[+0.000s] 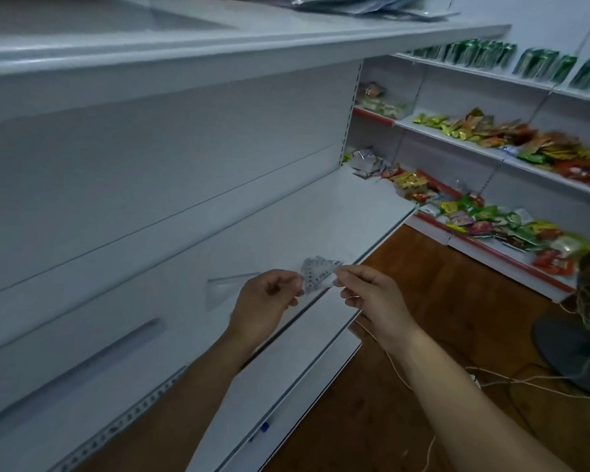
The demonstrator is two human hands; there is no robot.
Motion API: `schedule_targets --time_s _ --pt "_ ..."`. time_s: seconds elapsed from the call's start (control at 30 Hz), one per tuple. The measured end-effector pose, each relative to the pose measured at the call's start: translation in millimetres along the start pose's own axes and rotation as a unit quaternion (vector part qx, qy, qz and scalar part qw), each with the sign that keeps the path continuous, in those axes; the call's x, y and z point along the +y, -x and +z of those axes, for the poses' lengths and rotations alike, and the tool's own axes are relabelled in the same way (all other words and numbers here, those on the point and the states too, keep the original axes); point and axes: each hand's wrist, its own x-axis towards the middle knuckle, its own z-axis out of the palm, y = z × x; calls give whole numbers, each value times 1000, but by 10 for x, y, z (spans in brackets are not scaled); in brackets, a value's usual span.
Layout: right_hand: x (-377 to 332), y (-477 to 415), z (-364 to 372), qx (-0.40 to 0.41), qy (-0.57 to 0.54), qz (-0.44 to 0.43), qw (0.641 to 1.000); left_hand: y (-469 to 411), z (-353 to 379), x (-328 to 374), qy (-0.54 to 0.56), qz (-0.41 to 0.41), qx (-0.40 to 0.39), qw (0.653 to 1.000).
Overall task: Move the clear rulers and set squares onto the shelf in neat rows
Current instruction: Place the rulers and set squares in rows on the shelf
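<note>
I am looking at the white shelf (321, 216) that fills the left and middle of my view, with its front edge running from lower left up to the far right corner. Most of its board is bare and open beyond the hands. The deeper board above it overhangs and carries a loose pile of clear packets (372, 6).

The wooden floor (423, 335) lies to the right. Beyond it are the snack shelves (491, 155), crowded with coloured packets, well apart from my work. A dark fan base (573, 359) sits on the floor at the right edge, and thin cords (389, 362) trail past my right forearm.

On the shelf a long clear ruler (75, 373) lies flat at the left, parallel to the front edge. A clear set square (223, 284) lies flat just beside my left hand (266, 301).

That hand and my right hand (368, 294) both pinch a small clear piece (317, 274) between fingertips and thumb, held just above the shelf near its front edge. Its dark printed marks are too blurred to read.

A small blue pen-like thing (264, 428) lies on the lower board.
</note>
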Motion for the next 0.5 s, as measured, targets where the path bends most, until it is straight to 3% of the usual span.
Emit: schedule_targets --time_s 0.27,0.5 --pt "-148 -1064 -34 -91 10 1 996 -635 106 -8 -63 -7 95 993" --pt "-323 -1962 -111 -235 190 -29 953 -1085 211 59 -219 -81 182 955"
